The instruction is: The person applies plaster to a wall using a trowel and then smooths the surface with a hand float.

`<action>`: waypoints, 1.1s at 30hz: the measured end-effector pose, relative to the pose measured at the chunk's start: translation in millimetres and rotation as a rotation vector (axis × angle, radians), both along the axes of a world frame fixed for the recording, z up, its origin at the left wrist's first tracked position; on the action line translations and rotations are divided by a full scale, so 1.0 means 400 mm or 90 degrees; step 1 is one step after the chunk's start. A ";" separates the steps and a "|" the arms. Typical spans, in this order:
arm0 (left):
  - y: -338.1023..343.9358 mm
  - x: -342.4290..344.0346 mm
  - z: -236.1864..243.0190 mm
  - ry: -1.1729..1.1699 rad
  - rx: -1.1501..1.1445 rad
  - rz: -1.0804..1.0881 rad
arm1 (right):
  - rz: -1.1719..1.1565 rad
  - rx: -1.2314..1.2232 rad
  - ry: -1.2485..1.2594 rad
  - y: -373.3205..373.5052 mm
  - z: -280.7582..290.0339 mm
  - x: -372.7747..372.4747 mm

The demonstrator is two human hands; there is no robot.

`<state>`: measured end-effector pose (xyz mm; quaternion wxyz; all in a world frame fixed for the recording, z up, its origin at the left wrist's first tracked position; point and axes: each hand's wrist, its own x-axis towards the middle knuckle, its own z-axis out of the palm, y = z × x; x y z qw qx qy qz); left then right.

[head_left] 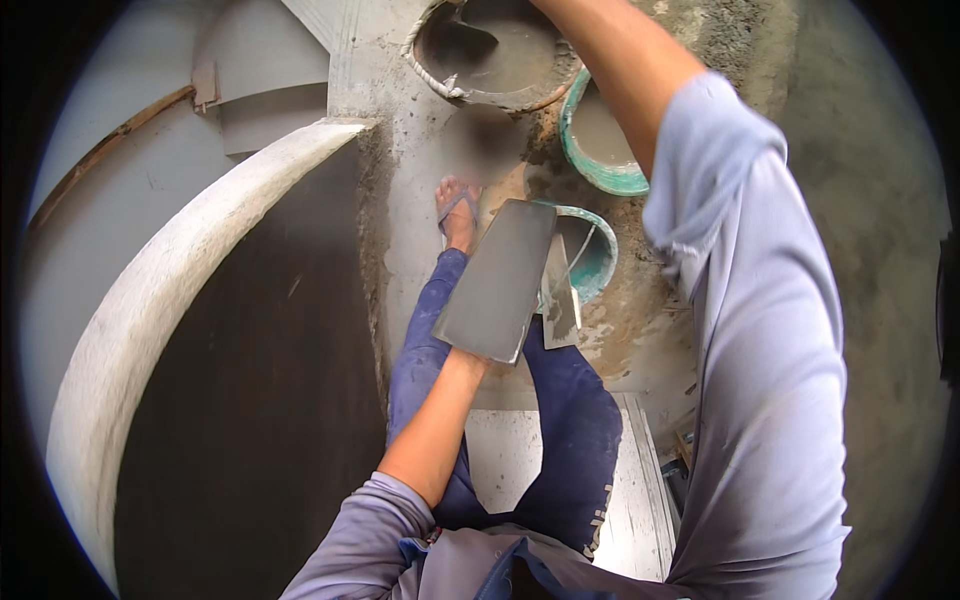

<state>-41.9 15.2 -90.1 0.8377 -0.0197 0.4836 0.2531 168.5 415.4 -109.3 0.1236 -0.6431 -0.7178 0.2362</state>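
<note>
Grey flat rectangular plaster board (497, 282) is sitting level over the left hand (468, 358), whose grip is hidden beneath; keeping it flat matters. Right hand is out of view.

Matt grey metal float (497, 281), rough mortar-crusted teal plastic buckets (600, 150), gritty cement-spattered floor (420, 200)

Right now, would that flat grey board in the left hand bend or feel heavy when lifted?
Probably stiff: the flat grey board looks straight edge to edge while the left hand, hidden beneath it, holds it at one end. Likely fairly light, since one hand carries it. Its smooth face may be slippery if wet.
</note>
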 end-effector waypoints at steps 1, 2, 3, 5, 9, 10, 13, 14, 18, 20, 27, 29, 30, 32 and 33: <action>0.026 -0.006 -0.006 -0.117 -0.174 0.140 | 0.036 0.088 -0.022 0.066 -0.122 0.000; 0.031 0.004 0.016 -0.077 -0.189 0.145 | 0.081 0.168 -0.039 0.087 -0.209 -0.015; 0.049 0.020 0.045 -0.032 -0.194 0.154 | 0.079 -0.034 -0.013 0.063 -0.116 -0.056; 0.067 0.011 0.034 -0.065 -0.253 0.235 | 0.104 -0.067 0.021 0.089 -0.172 -0.065; 0.083 0.008 0.030 -0.062 -0.258 0.286 | 0.156 -0.067 -0.121 0.059 -0.191 -0.090; 0.082 0.007 0.029 -0.071 -0.261 0.311 | 0.210 -0.155 -0.181 0.043 -0.170 -0.092; 0.094 0.016 0.015 -0.128 -0.255 0.326 | 0.295 -0.149 -0.295 -0.047 -0.137 -0.004; 0.099 0.017 0.014 -0.147 -0.248 0.307 | 0.240 -0.078 -0.330 -0.111 -0.171 0.039; 0.115 0.024 0.021 -0.127 -0.254 0.291 | 0.187 -0.225 -0.317 -0.240 -0.170 0.150; 0.101 0.033 0.014 -0.118 -0.252 0.299 | 0.153 -0.268 -0.288 -0.299 -0.036 0.167; 0.078 0.053 0.005 -0.110 -0.219 0.229 | -0.157 -0.409 0.177 -0.536 -0.058 0.240; 0.073 0.049 -0.006 -0.114 -0.199 0.238 | -0.309 -0.596 0.368 -0.564 -0.055 0.230; 0.065 0.045 -0.012 -0.137 -0.181 0.239 | -0.330 -0.645 0.397 -0.572 -0.058 0.226; 0.062 0.041 -0.006 -0.190 -0.147 0.229 | -0.388 -0.601 0.496 -0.628 -0.097 0.214; 0.064 0.045 -0.002 -0.221 -0.127 0.221 | -0.414 -0.576 0.545 -0.650 -0.111 0.207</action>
